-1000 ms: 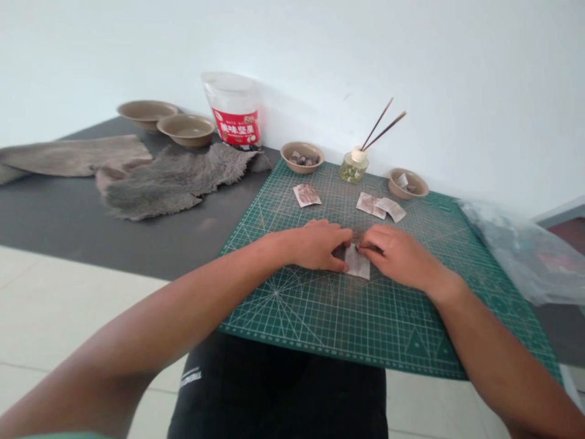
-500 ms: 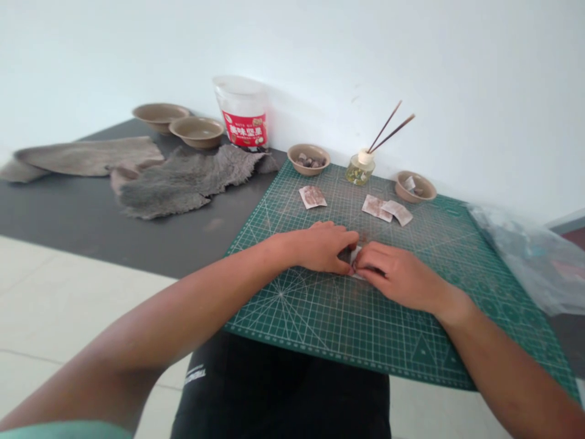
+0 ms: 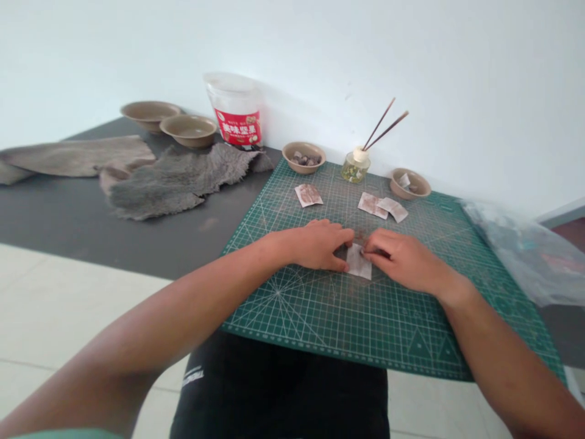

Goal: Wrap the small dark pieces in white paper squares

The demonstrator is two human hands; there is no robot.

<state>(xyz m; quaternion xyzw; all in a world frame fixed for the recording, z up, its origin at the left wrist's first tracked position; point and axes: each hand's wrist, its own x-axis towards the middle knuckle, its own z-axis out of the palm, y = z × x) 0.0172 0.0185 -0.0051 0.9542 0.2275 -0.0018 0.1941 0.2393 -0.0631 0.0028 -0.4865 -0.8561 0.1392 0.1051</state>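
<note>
A small white paper square point(image 3: 359, 264) lies flat on the green cutting mat point(image 3: 320, 317). My left hand point(image 3: 317, 244) holds down its left edge, with thumb and forefinger spread along that side. My right hand point(image 3: 402, 259) is closed in a pinch over the paper's upper right part. A small dark piece shows at its fingertips, too little of it visible to name. Farther back lie a brown-smeared paper square point(image 3: 309, 195) and two more overlapping smeared squares point(image 3: 372, 205).
A bowl of greyish-brown lumps point(image 3: 304, 158), a reed diffuser point(image 3: 355, 166) and another small bowl point(image 3: 410, 184) stand along the wall. Left are a grey ragged cloth point(image 3: 169, 183), two tan bowls point(image 3: 188, 131) and a red-labelled plastic tub point(image 3: 237, 113). A clear plastic bag point(image 3: 525, 250) lies right.
My right hand has shifted slightly up and right, uncovering most of the paper square. My left hand stays at the paper's left side. The whole view has shifted slightly.
</note>
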